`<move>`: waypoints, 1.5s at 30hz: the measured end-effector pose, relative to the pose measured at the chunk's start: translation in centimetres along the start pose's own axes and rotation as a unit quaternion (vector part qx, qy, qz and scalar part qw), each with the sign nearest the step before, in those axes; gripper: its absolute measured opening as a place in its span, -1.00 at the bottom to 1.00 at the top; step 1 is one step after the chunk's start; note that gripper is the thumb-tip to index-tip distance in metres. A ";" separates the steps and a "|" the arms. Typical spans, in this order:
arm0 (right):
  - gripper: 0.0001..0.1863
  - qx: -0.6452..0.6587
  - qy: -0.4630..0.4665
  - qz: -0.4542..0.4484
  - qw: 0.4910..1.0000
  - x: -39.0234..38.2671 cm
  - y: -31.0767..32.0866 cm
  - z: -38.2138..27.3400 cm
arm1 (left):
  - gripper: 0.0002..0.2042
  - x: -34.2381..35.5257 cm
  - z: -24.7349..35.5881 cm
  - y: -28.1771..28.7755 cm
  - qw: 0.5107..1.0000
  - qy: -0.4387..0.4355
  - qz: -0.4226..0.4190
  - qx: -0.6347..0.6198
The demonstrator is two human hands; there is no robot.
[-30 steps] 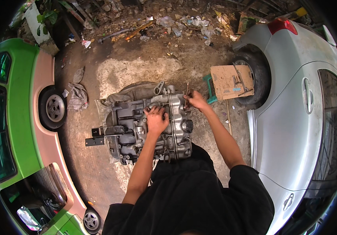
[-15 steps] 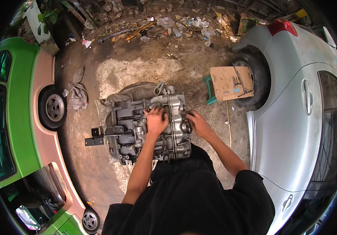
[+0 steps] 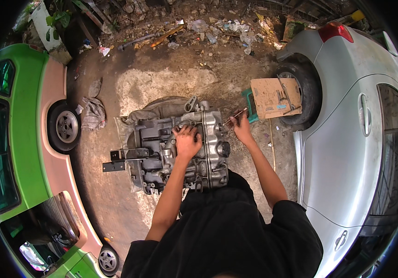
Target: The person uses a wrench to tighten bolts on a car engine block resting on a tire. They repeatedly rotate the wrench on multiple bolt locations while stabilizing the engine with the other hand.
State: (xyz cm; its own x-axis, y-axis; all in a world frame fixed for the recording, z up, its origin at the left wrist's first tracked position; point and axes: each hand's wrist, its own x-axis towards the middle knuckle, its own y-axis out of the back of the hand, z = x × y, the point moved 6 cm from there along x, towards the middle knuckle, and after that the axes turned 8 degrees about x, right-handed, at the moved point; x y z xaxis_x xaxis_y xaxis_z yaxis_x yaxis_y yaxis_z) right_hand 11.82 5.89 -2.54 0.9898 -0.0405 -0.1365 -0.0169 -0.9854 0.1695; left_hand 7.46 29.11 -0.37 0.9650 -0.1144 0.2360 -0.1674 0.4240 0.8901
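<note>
A greasy metal car engine lies in front of me on a dirty cloth. My left hand rests on its middle, fingers spread over the cast parts. Just off the engine's right side, my right hand is closed on a thin metal rod-like tool, its tip pointing up and right; its exact kind is hard to make out. A round black cap shows on the engine's right side. A black metal bracket sticks out to the left.
Right of me, a cardboard sheet with several tools lies over a green stool, beside a silver car. A green and pink vehicle stands on the left, with a crumpled sack near its wheel. Litter covers the far ground.
My right hand has moved off the engine's right side, up and to the right, and the thin tool now shows in it. The left hand has stayed on the engine.
</note>
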 end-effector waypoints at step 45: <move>-0.70 -0.149 0.190 0.010 0.970 -8.8 -1.5 -1.8 | -0.75 0.0 0.0 0.0 1.000 0.009 -0.019 0.010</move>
State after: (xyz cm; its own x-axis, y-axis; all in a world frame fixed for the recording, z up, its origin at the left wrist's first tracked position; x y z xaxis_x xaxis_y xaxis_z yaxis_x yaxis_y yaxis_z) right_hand 3.37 8.06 0.19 0.9711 0.0605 0.2310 -0.0515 -0.8916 0.4499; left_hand 7.48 29.11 -0.33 0.9742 -0.1145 0.1947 -0.1340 0.4007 0.9064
